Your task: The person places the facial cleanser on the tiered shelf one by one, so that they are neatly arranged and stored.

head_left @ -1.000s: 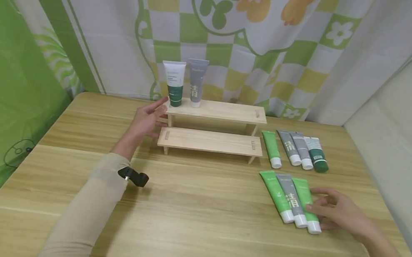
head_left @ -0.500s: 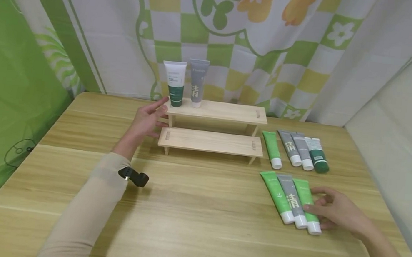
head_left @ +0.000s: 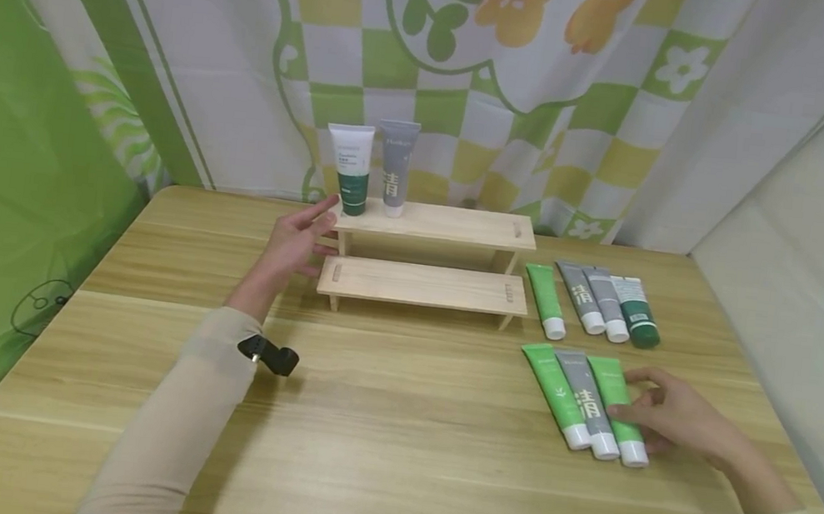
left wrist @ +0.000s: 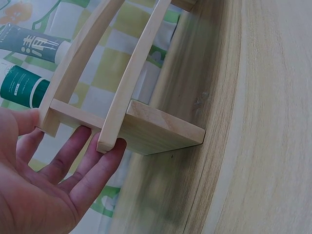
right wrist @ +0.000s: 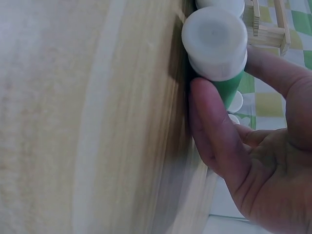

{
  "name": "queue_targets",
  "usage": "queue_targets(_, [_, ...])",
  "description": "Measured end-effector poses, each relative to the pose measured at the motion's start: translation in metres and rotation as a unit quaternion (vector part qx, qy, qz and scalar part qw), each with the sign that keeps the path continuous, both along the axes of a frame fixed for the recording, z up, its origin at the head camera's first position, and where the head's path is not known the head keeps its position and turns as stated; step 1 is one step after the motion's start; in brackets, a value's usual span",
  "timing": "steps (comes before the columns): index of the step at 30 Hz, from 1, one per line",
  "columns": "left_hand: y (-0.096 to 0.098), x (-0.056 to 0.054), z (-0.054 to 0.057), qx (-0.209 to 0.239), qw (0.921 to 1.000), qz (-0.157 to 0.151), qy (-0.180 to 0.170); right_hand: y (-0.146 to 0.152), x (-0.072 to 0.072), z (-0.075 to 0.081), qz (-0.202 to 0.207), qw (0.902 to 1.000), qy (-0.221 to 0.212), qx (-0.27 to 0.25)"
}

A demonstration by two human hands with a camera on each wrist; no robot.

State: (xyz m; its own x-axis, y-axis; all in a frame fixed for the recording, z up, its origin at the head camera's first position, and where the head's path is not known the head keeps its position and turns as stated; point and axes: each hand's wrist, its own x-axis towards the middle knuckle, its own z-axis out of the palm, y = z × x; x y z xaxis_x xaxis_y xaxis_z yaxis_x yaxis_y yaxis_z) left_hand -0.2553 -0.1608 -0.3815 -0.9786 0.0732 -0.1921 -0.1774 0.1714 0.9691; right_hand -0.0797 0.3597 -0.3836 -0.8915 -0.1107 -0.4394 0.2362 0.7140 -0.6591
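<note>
My left hand (head_left: 296, 241) touches the left end of a two-step wooden stand (head_left: 424, 283). In the left wrist view its thumb is at the upper board's corner and its fingers (left wrist: 97, 168) are spread along the side. A white-and-green tube (head_left: 351, 168) and a grey tube (head_left: 395, 167) stand upright, caps down, on the upper step. At the right, my right hand (head_left: 682, 415) pinches a light green squeeze tube (head_left: 616, 400), thumb on top and fingers by its far side. Beside that tube lie a grey tube (head_left: 584, 397) and another green tube (head_left: 555, 389).
Behind them lies a back row: a green tube (head_left: 545, 296), two grey tubes (head_left: 580, 296) and a white-and-green tube (head_left: 634, 310). The wooden table (head_left: 391, 456) ends at a patterned curtain (head_left: 475, 88) at the back and a white wall (head_left: 822, 225) on the right.
The green tube under my right hand has shifted very slightly right, its cap a little farther from the grey tube's. My left hand stays at the stand.
</note>
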Motion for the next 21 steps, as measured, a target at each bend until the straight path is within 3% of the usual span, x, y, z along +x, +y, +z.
queue_targets(7, [-0.0002, -0.0010, -0.0005, 0.002, 1.0000, -0.002, -0.002, -0.0001, -0.0040, 0.0006, 0.006, 0.9996, -0.002, 0.029])
queue_targets(21, [-0.0007, 0.0011, 0.0000, 0.008, 0.9999, -0.008, 0.009, -0.0013, -0.0034, 0.0026, 0.011, 0.9997, -0.008, 0.021])
